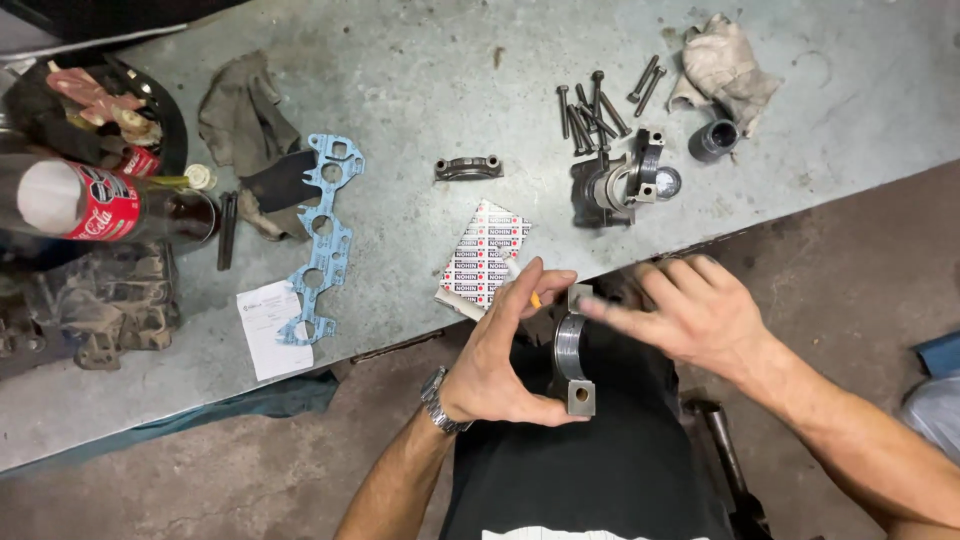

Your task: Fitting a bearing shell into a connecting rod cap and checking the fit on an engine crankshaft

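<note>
Just off the near edge of the surface, above the person's lap, the left hand grasps a half-round metal bearing cap. It stands on end, thumb at its lower lug and fingers at the upper one. The cap is grey, with a smooth shiny curved inside face and a flat lug with a bolt hole at each end. A small yellow thing shows just behind the left fingers; I cannot tell what it is. The right hand is released and holds nothing, the fingers stretched toward the upper end of the cap. Its fingertips are blurred, so I cannot tell if they touch it.

On the surface, close to the near edge and just behind the left hand, lies a small white box with red and black pattern. Further in lies a second bearing cap, and to its right a group of similar caps standing together. Behind them is a bunch of long bolts, then a dirty pale rag with a short dark sleeve beside it. Toward the left lie a blue gasket, a white paper slip, a dark rag and a plastic bottle with red label lying on its side.
</note>
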